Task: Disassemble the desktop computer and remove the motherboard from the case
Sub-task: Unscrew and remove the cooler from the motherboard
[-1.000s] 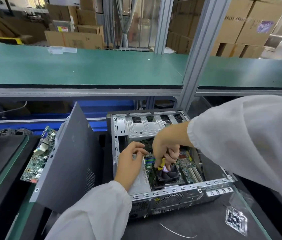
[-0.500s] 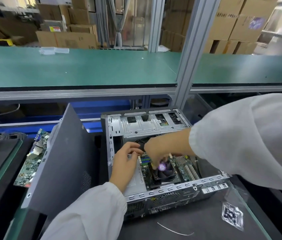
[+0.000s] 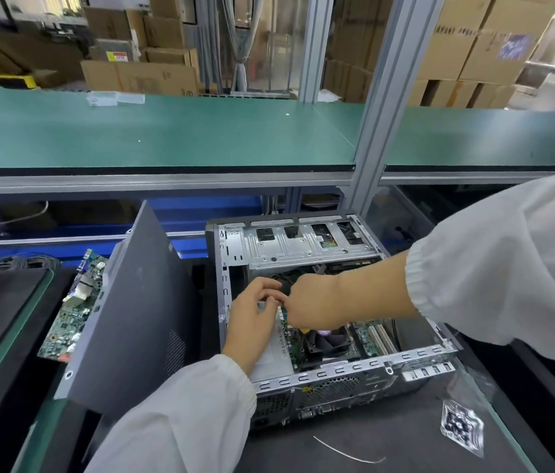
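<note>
A green upper shelf (image 3: 153, 131) spans the far side, its front edge hanging over the work level; below it the desktop case (image 3: 303, 380) lies open on a dark mat (image 3: 371, 438), near the mat's right edge, with bare mat along its near side; a grey side panel (image 3: 139, 312) leans tilted just left of the case, closing that flank. The motherboard (image 3: 371, 336) sits inside the case, low against the floor, the fan (image 3: 329, 341) on it; a loose circuit board (image 3: 71, 315) lies left of the panel. The left hand (image 3: 252, 319) and right hand (image 3: 313, 302) meet inside the case above the board, fingers curled; I cannot tell what, if anything, either holds. A bag of screws (image 3: 462, 426) lies near the mat's right edge.
</note>
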A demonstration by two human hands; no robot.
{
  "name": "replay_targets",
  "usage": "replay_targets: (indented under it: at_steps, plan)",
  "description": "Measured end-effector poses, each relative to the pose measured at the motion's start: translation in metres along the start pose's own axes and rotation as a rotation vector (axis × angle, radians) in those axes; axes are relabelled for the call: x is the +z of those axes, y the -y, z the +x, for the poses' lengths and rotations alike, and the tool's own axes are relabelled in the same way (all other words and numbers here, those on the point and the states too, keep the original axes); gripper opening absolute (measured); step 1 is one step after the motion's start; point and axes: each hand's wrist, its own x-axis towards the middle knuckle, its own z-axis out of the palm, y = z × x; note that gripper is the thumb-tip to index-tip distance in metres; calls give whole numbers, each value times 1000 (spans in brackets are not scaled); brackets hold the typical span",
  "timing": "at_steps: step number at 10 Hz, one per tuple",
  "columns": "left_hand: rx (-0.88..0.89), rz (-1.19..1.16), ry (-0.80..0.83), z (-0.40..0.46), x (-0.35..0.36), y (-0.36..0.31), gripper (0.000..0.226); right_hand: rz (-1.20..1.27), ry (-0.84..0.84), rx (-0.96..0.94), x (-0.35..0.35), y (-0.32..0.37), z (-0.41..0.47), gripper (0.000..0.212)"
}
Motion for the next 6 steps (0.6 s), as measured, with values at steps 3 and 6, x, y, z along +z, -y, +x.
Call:
replay_targets:
  at_steps: [3, 6]
  plan:
    - [8, 3, 11, 0, 1, 2, 26, 810, 525, 270, 7, -14, 13, 28]
    - [3, 21, 4, -2, 1, -1, 25, 477, 385, 254, -1, -9, 9, 17]
